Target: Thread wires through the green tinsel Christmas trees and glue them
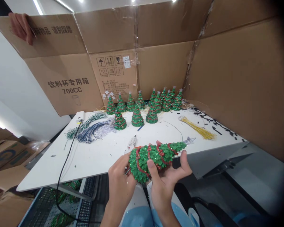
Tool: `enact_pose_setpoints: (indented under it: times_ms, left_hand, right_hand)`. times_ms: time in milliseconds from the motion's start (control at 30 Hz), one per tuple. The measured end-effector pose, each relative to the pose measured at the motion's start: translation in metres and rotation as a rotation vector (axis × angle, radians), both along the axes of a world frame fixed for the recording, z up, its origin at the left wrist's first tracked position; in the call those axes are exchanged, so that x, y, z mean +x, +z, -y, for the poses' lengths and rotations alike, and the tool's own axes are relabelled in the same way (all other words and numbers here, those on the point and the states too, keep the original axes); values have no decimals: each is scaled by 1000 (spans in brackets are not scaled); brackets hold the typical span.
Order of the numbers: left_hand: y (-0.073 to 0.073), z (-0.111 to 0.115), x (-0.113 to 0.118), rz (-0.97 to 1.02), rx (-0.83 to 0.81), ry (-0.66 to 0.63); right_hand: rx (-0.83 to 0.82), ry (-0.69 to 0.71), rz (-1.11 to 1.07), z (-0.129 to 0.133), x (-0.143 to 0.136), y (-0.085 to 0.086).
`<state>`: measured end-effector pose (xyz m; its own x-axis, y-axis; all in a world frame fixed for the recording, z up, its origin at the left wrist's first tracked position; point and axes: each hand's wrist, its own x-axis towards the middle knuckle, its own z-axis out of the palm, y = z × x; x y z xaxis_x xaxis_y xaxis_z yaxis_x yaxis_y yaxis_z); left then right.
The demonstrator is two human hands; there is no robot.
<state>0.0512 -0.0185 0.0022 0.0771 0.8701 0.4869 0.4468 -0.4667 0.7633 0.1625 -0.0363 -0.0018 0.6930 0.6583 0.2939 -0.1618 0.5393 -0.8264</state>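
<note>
Behind the held tree (156,155), fingers (158,143) lie partly hidden.

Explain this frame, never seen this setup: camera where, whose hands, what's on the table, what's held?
There is no robot. The one picture comes from a camera worn on a person's head, looking forward and down. The two lower hands are the wearer's: the right hand holds a glittery green tree tipped sideways; the left hand is at its wide base, grip partly hidden. The white table carries smaller-looking trees plus green strands, blue strands and yellow strands. Cardboard stands behind; another person's hand is over its upper-left edge.
</note>
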Motion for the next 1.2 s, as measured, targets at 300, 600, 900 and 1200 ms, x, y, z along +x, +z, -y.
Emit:
enact_pose_setpoints:
  times_ms: [300, 600, 900, 1200]
  left_hand:
    - [0, -1, 2, 8, -43, 22]
    - [2, -1, 1, 23, -46, 7]
    - [-2, -3, -6, 37, -87, 51]
    - [1, -11, -19, 146, -238, -81]
  right_hand:
    - [22, 3, 26, 0, -2, -4]
    - [-7, -22, 23, 0, -1, 2]
    - [-57, 336, -76, 2, 16, -9]
    - [-1, 340, 23, 1, 26, -14]
